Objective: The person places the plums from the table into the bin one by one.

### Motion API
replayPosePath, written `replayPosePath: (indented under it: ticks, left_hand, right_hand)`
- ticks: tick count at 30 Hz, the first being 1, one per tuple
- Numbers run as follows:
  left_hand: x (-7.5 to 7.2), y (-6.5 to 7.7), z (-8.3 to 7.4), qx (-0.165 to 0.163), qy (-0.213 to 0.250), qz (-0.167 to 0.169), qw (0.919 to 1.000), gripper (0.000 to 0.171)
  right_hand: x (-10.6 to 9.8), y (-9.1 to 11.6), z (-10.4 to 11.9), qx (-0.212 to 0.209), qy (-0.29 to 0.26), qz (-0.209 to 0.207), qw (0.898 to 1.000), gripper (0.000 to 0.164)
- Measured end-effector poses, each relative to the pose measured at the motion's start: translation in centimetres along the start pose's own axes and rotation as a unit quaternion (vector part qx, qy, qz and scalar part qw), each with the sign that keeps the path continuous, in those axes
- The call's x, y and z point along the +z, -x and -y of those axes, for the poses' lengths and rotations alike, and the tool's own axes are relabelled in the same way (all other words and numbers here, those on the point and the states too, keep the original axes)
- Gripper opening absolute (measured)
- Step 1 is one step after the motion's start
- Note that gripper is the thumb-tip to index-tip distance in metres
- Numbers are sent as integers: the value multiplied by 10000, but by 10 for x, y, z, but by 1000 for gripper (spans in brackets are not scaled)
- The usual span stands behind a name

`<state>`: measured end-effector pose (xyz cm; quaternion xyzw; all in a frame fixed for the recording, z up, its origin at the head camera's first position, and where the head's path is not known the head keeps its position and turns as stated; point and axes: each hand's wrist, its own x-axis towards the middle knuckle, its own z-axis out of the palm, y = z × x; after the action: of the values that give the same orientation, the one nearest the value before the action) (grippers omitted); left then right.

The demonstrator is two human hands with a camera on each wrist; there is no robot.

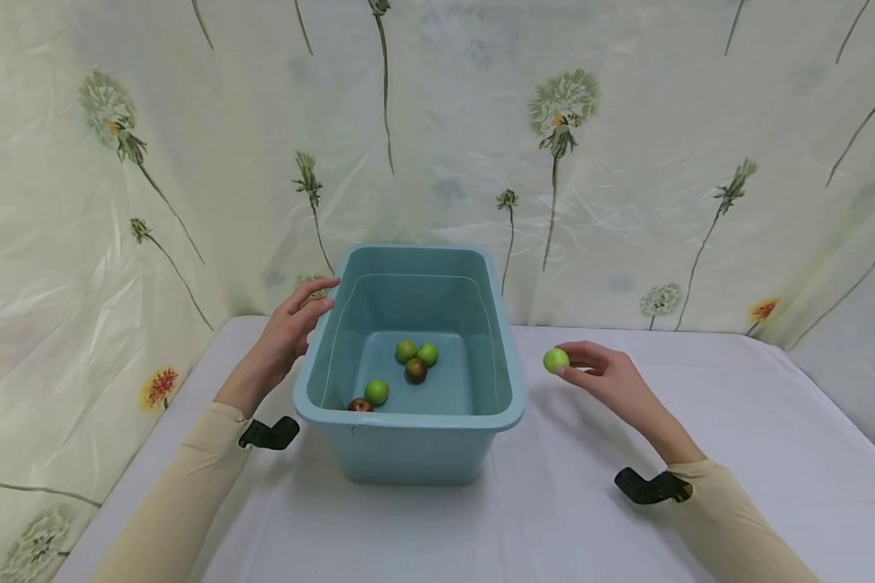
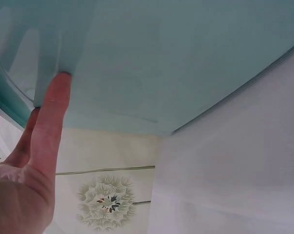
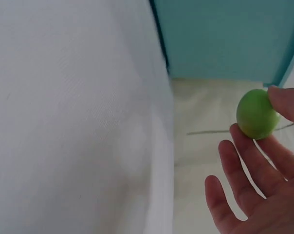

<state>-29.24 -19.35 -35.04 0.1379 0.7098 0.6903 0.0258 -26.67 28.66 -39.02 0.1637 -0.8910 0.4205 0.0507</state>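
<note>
A blue plastic tub (image 1: 423,449) stands on the table with several small round fruits on its floor. Two green fruits (image 1: 406,351) and a dark reddish-brown one (image 1: 416,371) are grouped together; another green fruit (image 1: 377,392) lies nearer the front, beside a red one (image 1: 360,405) partly hidden by the front rim. My left hand (image 1: 289,328) is at the tub's left side, its extended fingers touching the outer wall (image 2: 113,73) below the rim. To the right of the tub, my right hand (image 1: 603,376) pinches a small round green fruit (image 3: 257,114) between thumb and fingertips, above the table.
A white cloth covers the table (image 1: 591,518). Behind it and at both sides hangs a pale curtain (image 1: 437,121) printed with dandelions. Black wrist mounts (image 1: 652,486) sit at both sleeve cuffs.
</note>
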Motion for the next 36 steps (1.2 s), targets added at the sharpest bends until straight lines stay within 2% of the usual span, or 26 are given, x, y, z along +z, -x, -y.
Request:
replayPosePath:
  ticks: [6, 12, 24, 29, 36]
  left_hand:
    - [1, 0, -1, -10, 1, -23, 10000, 45]
    - [1, -1, -2, 3, 19, -22, 10000, 45]
    - [0, -1, -1, -7, 44, -29, 10000, 45]
    - [0, -1, 0, -18, 19, -18, 10000, 46]
    - [1, 0, 1, -48, 5, -65, 10000, 47]
  right_hand:
    - [2, -4, 4, 360, -864, -127, 9955, 50]
    - [3, -9, 11, 329, -1385, -368, 9891, 52]
    - [5, -30, 36, -65, -1668, -573, 9843, 49]
    - [8, -37, 47, -206, -1907, -752, 9785, 47]
    - [11, -46, 61, -458, -1898, -851, 9770, 44]
